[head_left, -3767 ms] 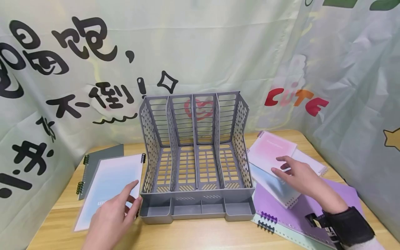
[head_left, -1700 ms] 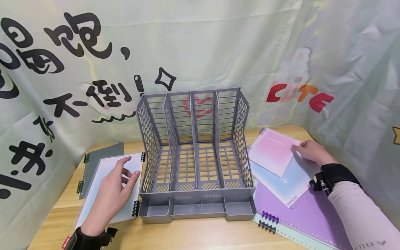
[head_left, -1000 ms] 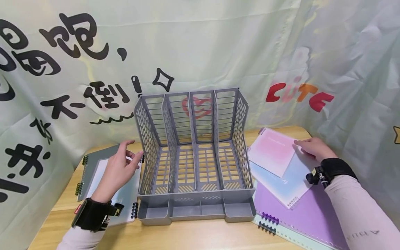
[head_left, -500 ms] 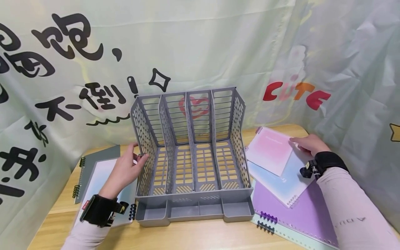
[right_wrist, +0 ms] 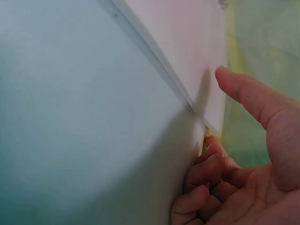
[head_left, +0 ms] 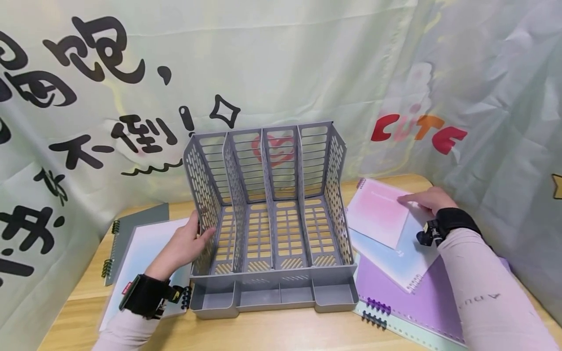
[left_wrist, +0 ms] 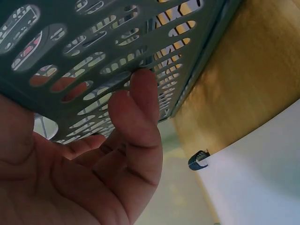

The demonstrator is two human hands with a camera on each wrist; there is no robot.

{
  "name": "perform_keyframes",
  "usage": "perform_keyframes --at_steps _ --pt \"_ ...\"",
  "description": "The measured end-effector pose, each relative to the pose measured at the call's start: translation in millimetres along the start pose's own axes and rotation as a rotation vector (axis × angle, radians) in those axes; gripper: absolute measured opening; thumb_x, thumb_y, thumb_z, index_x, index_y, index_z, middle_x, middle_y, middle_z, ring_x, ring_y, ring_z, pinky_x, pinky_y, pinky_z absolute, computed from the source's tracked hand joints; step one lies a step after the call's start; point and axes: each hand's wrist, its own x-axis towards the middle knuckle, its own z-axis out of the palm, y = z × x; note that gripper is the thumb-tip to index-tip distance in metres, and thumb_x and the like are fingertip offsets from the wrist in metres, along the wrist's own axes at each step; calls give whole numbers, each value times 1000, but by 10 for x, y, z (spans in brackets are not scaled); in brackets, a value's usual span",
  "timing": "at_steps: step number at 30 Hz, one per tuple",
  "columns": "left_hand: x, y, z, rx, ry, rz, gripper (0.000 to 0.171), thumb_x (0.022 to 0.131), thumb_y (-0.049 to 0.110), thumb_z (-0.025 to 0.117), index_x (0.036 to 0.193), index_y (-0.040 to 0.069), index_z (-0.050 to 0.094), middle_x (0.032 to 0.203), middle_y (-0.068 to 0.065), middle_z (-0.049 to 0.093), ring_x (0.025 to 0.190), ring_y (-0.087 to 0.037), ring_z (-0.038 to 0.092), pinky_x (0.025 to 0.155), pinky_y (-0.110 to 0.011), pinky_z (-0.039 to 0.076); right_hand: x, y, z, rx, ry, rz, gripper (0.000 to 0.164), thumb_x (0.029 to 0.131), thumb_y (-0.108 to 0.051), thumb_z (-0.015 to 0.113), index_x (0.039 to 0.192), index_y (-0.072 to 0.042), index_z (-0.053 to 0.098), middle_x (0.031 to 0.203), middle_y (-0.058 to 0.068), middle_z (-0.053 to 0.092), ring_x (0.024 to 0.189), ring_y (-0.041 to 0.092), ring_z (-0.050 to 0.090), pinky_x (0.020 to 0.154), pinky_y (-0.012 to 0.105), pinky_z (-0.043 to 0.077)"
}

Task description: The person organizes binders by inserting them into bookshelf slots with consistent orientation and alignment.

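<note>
Rack: the grey desk rack [head_left: 272, 279] stands upright at the middle of the table [head_left: 281, 334], with four tall slots and a row of four small bins along its front.
Left hand: the left hand [head_left: 183, 243] grips the rack's left side wall – thumb on the inner face, other fingers bent against the outer one.
Right hand: the right hand [head_left: 431, 201] is at the right edge of the pink notebook [head_left: 381, 214]; the right wrist view shows the thumb spread wide over that notebook and the other fingers bent by the edge of the pages. Whether they press on them I cannot tell.
Right pile: the pink notebook lies on top, near the table's back edge; under it is a blue-and-white notebook [head_left: 401, 263], then a purple notebook [head_left: 439, 304] and a pale green one [head_left: 406, 329] toward the front right corner.
Left pile: a pale blue notebook [head_left: 138, 265] with black rings lies by the table's left edge, overlapping a dark grey notebook [head_left: 145, 217] nearer the back left corner.
Wrists: a black band on each – left [head_left: 142, 296], right [head_left: 457, 222].
Backdrop: a pale printed cloth [head_left: 281, 63] hangs behind the table's back edge.
</note>
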Motion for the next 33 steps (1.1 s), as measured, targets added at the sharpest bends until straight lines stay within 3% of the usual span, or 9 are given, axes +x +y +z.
perform_keyframes --at_steps 2,4,10,16,23,27,30,33 --pt "-1 1 15 -11 -4 -7 69 104 35 42 151 -4 11 127 -35 49 105 -42 57 78 -49 50 -5 -28 26 -27 6 -5 92 76 -57 71 119 14 33 96 22 41 89 37 44 66 38 43" --pt "-9 4 26 -22 1 3 67 104 29 42 152 -4 8 132 -37 43 111 -45 53 81 -51 48 -5 -56 51 -53 6 -24 99 75 -57 72 127 14 29 107 26 37 99 40 39 71 40 43" --pt "-32 7 57 -26 42 22 59 104 14 40 152 -2 10 130 -37 45 104 -45 56 71 -48 51 16 -111 91 -116 13 -38 87 73 -57 73 117 9 37 98 23 39 96 40 41 71 42 41" --pt "-29 3 75 -41 49 2 62 105 14 38 154 1 4 132 -37 44 106 -46 55 72 -49 51 43 -129 81 -202 -14 -44 94 76 -59 69 125 16 43 85 17 36 94 38 42 69 41 38" --pt "-33 -23 104 -56 64 -10 62 105 15 38 155 4 4 129 -35 47 99 -40 59 65 -42 51 46 -157 115 -200 28 -35 102 77 -55 71 130 22 30 102 26 38 100 42 39 75 47 40" --pt "-39 -27 125 -69 75 -13 60 105 14 37 156 5 6 130 -35 48 100 -41 59 67 -44 51 51 -131 125 -144 40 -47 101 77 -52 73 131 21 28 109 29 36 102 44 36 81 50 40" --pt "-40 -29 138 -71 81 -17 60 105 14 37 156 6 6 131 -34 47 102 -42 58 70 -46 51 71 -80 127 -29 12 -65 98 78 -48 74 133 19 28 110 26 36 101 41 37 77 45 41" --pt "-38 -33 143 -70 87 -23 59 105 15 37 155 6 7 132 -34 46 103 -42 58 71 -48 51 83 -32 121 71 -17 -101 87 79 -48 74 127 13 36 100 19 41 95 35 42 71 38 40"
